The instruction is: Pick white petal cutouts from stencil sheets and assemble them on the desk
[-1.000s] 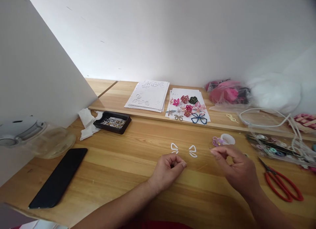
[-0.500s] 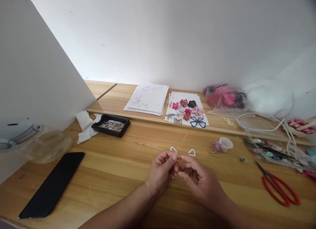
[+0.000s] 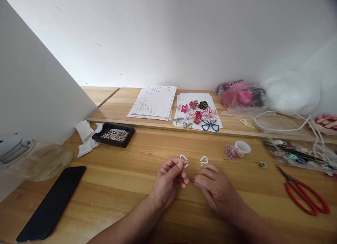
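My left hand (image 3: 171,179) is closed in a pinch, thumb against forefinger, over something too small to make out. Just right of it, my right hand (image 3: 214,184) has its fingers pressed together, and what they hold is hidden. A narrow gap parts the two hands. Beyond my left fingertips lies a bent white piece (image 3: 183,157), partly covered by them. A second white piece (image 3: 204,159) lies beyond my right hand. Farther right are a purple cord bundle (image 3: 231,151), a small white cup (image 3: 243,148) and a little spool (image 3: 262,164) with thin thread.
Red-handled scissors (image 3: 306,195) lie at the right, below a clear tray of supplies (image 3: 297,154). A black bead tray (image 3: 114,134) and a black phone-like slab (image 3: 52,203) are at left. Papers (image 3: 155,101) and colourful flower shapes (image 3: 198,114) rest on the ledge (image 3: 118,120).
My hands have moved apart from touching. The right hand has turned knuckles up, with its fingers drawn together. The whole view has shifted slightly.
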{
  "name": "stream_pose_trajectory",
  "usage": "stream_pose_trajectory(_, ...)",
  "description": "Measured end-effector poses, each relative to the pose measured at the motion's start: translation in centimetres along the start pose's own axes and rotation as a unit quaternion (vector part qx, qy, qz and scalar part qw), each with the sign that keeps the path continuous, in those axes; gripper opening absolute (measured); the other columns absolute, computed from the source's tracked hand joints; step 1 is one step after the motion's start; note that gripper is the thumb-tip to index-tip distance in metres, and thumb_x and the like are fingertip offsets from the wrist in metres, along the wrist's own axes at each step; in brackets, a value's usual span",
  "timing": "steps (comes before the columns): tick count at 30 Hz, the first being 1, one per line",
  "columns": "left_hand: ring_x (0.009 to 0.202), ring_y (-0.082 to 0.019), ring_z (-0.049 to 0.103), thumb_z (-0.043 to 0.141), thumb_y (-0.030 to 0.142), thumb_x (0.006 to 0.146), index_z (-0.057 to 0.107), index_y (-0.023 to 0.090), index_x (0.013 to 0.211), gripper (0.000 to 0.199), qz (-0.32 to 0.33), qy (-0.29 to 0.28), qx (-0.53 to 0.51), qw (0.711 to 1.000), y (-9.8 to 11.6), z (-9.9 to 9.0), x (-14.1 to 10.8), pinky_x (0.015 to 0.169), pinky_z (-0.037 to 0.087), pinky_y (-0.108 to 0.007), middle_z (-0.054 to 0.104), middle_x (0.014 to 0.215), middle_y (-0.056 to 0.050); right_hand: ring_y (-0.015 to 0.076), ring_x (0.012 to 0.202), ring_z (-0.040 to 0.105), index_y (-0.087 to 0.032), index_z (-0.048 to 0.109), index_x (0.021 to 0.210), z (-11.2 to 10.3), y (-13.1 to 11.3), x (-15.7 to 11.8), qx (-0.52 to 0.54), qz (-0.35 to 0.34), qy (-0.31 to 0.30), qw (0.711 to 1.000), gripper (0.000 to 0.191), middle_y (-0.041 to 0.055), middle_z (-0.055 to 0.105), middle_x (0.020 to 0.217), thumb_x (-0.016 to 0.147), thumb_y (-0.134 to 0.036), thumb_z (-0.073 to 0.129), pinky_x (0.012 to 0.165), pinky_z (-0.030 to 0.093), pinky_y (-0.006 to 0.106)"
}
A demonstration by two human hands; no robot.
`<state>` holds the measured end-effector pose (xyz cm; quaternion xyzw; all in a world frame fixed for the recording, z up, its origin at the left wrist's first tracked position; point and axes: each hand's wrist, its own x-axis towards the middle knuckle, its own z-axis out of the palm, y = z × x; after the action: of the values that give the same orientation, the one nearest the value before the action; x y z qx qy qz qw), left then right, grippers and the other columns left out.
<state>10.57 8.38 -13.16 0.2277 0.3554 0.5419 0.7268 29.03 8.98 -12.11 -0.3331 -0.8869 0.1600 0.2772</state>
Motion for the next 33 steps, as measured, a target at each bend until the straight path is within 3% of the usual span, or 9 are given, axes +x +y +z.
stream_pose_trajectory(8, 0.050, -0.007, 0.051, 0.071, 0.034, 0.082, 0.064, 0.016, 0.080, 0.020, 0.026, 0.025, 0.006, 0.999, 0.4, 0.0, -0.1, 0.047, 0.032, -0.018, 0.054, 0.059, 0.002, 0.0221, 0.086, 0.048, -0.020, 0.064, 0.083, -0.5, 0.3, -0.1, -0.048, 0.004, -0.035, 0.998, 0.020, 0.0037, 0.057, 0.074, 0.088, -0.007, 0.049, 0.080, 0.037, 0.038)
stream_pose_trajectory(13, 0.047, -0.004, 0.034, 0.073, 0.031, 0.077, 0.064, 0.014, 0.075, 0.019, 0.040, 0.032, 0.041, 0.998, 0.5, 0.0, 0.0, 0.047, 0.024, -0.019, 0.043, 0.052, 0.005, 0.0228, 0.088, 0.049, -0.021, 0.063, 0.082, -1.2, 0.5, -0.1, -0.075, 0.013, -0.038, 0.996, 0.019, 0.0043, 0.057, 0.074, 0.089, -0.009, 0.050, 0.080, 0.036, 0.038)
stream_pose_trajectory(17, 0.046, -0.004, 0.025, 0.076, 0.033, 0.072, 0.064, 0.013, 0.075, 0.023, 0.014, 0.044, 0.084, 0.995, 0.6, 0.1, 0.0, 0.046, 0.018, -0.020, 0.040, 0.051, 0.007, 0.0223, 0.087, 0.051, -0.020, 0.062, 0.082, -1.3, 0.6, 0.0, -0.074, 0.016, -0.057, 0.996, 0.015, 0.0038, 0.058, 0.073, 0.092, -0.015, 0.051, 0.079, 0.037, 0.038)
stream_pose_trajectory(21, 0.047, -0.004, 0.027, 0.077, 0.036, 0.070, 0.065, 0.013, 0.075, 0.026, -0.010, 0.052, 0.113, 0.992, 0.8, 0.3, 0.1, 0.046, 0.017, -0.021, 0.048, 0.056, 0.004, 0.0210, 0.079, 0.053, -0.021, 0.061, 0.080, -1.5, 0.4, 0.1, -0.055, 0.025, -0.091, 0.994, 0.013, 0.0030, 0.060, 0.073, 0.092, -0.020, 0.055, 0.077, 0.039, 0.039)
stream_pose_trajectory(23, 0.048, -0.004, 0.028, 0.077, 0.036, 0.068, 0.065, 0.013, 0.074, 0.026, -0.015, 0.055, 0.125, 0.990, 0.9, 0.4, 0.1, 0.047, 0.017, -0.021, 0.050, 0.057, 0.003, 0.0218, 0.081, 0.056, -0.021, 0.062, 0.090, -1.6, 0.3, 0.0, -0.040, 0.033, -0.051, 0.997, 0.004, 0.0040, 0.064, 0.080, 0.090, -0.024, 0.060, 0.079, 0.042, 0.040)
stream_pose_trajectory(26, 0.048, -0.004, 0.030, 0.078, 0.037, 0.068, 0.064, 0.014, 0.071, 0.027, -0.020, 0.050, 0.148, 0.988, 0.8, 0.4, 0.1, 0.048, 0.021, -0.020, 0.048, 0.055, 0.004, 0.0234, 0.092, 0.061, -0.022, 0.061, 0.111, -1.5, 0.2, -0.1, -0.040, 0.060, 0.081, 0.994, 0.025, 0.0068, 0.068, 0.098, 0.087, -0.023, 0.065, 0.084, 0.046, 0.040)
stream_pose_trajectory(28, 0.050, -0.005, 0.035, 0.077, 0.039, 0.068, 0.062, 0.014, 0.070, 0.029, -0.018, 0.034, 0.168, 0.985, 0.6, 0.2, 0.1, 0.050, 0.026, -0.020, 0.051, 0.058, 0.003, 0.0245, 0.096, 0.063, -0.023, 0.060, 0.118, -1.3, 0.1, 0.0, -0.057, 0.066, 0.138, 0.987, 0.033, 0.0074, 0.069, 0.104, 0.086, -0.021, 0.066, 0.087, 0.048, 0.041)
stream_pose_trajectory(31, 0.057, -0.008, 0.044, 0.073, 0.044, 0.073, 0.062, 0.014, 0.072, 0.031, -0.014, -0.004, 0.234, 0.972, 0.4, 0.0, 0.1, 0.055, 0.033, -0.021, 0.057, 0.065, 0.001, 0.0259, 0.100, 0.062, -0.023, 0.060, 0.123, -1.0, 0.1, 0.2, -0.077, 0.046, 0.147, 0.985, 0.039, 0.0084, 0.069, 0.107, 0.084, -0.019, 0.068, 0.091, 0.048, 0.042)
stream_pose_trajectory(33, 0.060, -0.009, 0.047, 0.069, 0.044, 0.077, 0.064, 0.014, 0.074, 0.031, -0.005, -0.029, 0.289, 0.957, 0.3, -0.1, 0.0, 0.057, 0.035, -0.021, 0.060, 0.068, -0.001, 0.0248, 0.097, 0.062, -0.023, 0.064, 0.116, -0.8, 0.1, 0.4, -0.082, 0.022, 0.130, 0.988, 0.033, 0.0069, 0.071, 0.102, 0.084, -0.016, 0.069, 0.090, 0.048, 0.041)
